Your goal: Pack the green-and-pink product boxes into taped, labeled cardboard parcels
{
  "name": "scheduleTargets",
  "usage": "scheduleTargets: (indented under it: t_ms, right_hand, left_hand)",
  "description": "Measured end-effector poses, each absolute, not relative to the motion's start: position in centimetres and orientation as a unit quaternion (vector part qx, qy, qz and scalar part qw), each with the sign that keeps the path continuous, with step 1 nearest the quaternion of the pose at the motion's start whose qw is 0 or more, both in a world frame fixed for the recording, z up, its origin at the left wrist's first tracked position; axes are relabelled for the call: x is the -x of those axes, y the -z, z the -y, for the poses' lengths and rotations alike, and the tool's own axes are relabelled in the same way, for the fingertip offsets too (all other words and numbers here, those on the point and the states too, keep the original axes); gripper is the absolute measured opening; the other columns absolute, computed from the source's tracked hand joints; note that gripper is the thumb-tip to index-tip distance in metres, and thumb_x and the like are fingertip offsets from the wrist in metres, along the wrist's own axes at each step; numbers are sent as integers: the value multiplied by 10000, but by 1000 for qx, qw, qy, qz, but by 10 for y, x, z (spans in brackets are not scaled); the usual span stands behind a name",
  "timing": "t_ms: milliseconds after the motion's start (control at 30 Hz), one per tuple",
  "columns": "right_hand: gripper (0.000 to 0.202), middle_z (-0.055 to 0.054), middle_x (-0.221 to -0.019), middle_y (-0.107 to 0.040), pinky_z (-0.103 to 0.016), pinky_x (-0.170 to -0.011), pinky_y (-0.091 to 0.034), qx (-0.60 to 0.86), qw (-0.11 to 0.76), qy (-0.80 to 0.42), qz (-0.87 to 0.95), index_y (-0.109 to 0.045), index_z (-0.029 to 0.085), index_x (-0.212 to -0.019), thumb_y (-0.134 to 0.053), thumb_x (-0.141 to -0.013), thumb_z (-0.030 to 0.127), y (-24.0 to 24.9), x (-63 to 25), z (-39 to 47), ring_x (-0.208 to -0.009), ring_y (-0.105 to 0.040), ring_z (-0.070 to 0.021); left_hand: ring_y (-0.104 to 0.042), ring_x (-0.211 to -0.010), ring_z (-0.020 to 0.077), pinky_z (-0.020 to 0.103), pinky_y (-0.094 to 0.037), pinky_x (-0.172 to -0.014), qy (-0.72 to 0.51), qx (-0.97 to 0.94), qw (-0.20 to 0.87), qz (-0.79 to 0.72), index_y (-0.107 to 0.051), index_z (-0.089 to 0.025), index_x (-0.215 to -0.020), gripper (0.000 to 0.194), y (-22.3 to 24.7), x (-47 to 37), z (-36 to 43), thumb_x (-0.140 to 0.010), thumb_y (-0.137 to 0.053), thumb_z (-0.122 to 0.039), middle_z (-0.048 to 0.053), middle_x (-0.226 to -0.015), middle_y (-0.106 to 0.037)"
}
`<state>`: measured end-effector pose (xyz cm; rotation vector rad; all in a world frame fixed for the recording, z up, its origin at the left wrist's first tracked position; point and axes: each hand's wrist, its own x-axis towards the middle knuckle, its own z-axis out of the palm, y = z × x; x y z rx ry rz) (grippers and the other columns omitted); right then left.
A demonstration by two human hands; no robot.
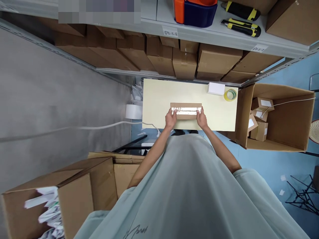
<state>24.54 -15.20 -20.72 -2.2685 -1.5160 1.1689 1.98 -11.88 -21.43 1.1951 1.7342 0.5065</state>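
A small brown cardboard box (186, 117) is held over the front part of the pale yellow table (157, 96). Shiny clear tape runs along the length of its upper face. My left hand (170, 118) grips the box's left end, thumb on top. At the opposite end my right hand (201, 118) grips it the same way, its thumb close to the tape. Fingers underneath are hidden. Toward the table's back right lie a roll of yellow-green tape (230, 95) and a white box (216, 88).
On the right stands a large open carton (243, 116) holding several small labelled boxes (259, 130). Shelves of brown cartons (184, 61) rise behind the table, with utility knives (241, 27) above. A white cable (119, 123) crosses from the left. An open carton of paper (74, 192) sits lower left.
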Motion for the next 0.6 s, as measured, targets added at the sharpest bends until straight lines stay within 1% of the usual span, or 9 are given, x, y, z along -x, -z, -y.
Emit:
scheduleTargets:
  t_ms: [67,133,200,233,300,367,433,500,600]
  right_hand:
    - [843,-263,-1778,-494,-483,-1247,-524,758,102,-403,503,-147,12,-1826,-87,-1182,552,207,-249,151,-1567,-613,-333]
    - [901,-294,-1776,-481,-480,-1239,-527,768,102,-388,499,-141,-13,-1817,-131,-1173,617,207,-249,152,-1565,-610,-356]
    - [945,-301,-1731,-540,-482,-1201,-554,776,88,-371,502,-139,2,-1816,-186,-1163,684,209,-248,154,-1526,-639,-373]
    - [939,-291,-1696,-586,-487,-1179,-568,774,84,-370,507,-157,26,-1815,-206,-1161,698,210,-248,154,-1490,-664,-376]
    - [870,-255,-1622,-665,-505,-1149,-586,759,103,-383,517,-243,85,-1798,-201,-1168,685,212,-252,154,-1412,-705,-374]
    - [809,-229,-1555,-712,-521,-1162,-578,733,158,-394,532,-391,122,-1735,-187,-1173,667,213,-260,150,-1374,-707,-370]
    - [785,-220,-1472,-745,-540,-1198,-555,711,213,-378,554,-570,143,-1601,-259,-1155,711,212,-269,145,-1375,-679,-376]
    - [758,-221,-1423,-745,-543,-1194,-561,712,250,-351,555,-692,165,-1440,-382,-1114,775,210,-278,142,-1366,-659,-377]
    - [731,-222,-1427,-728,-492,-1083,-637,745,290,-346,492,-723,178,-1350,-471,-1077,809,209,-284,143,-1265,-704,-337]
  left_hand:
    - [-658,-1515,356,492,-502,-1297,-200,-489,466,-710,-590,-148,-1611,784,214,-19,117,-1101,-527,-740,221,-1547,-730]
    - [-597,-1581,364,495,-468,-1328,-192,-487,459,-718,-520,-149,-1672,863,214,-20,119,-1059,-610,-751,230,-1632,-666]
    - [-608,-1563,375,512,-479,-1315,-194,-487,456,-719,-484,-141,-1689,916,215,-23,122,-1023,-687,-735,238,-1628,-666]
    - [-638,-1523,375,515,-499,-1293,-203,-487,459,-714,-497,-139,-1673,895,216,-23,123,-1020,-704,-715,234,-1591,-694]
    - [-697,-1428,358,506,-536,-1252,-228,-492,469,-697,-576,-147,-1592,745,219,-22,122,-1048,-692,-643,207,-1488,-758]
    - [-705,-1387,354,516,-538,-1248,-245,-505,468,-682,-672,-168,-1466,540,221,-16,117,-1070,-674,-535,182,-1394,-795]
    - [-670,-1417,370,551,-507,-1281,-251,-526,446,-679,-729,-192,-1358,381,222,-9,110,-1049,-686,-410,176,-1369,-792]
    - [-640,-1450,371,551,-508,-1283,-263,-547,423,-672,-737,-205,-1335,349,222,-4,104,-1007,-711,-322,180,-1430,-755]
    - [-677,-1414,320,456,-578,-1201,-302,-544,443,-645,-684,-202,-1404,433,222,-5,104,-991,-736,-326,178,-1534,-691]
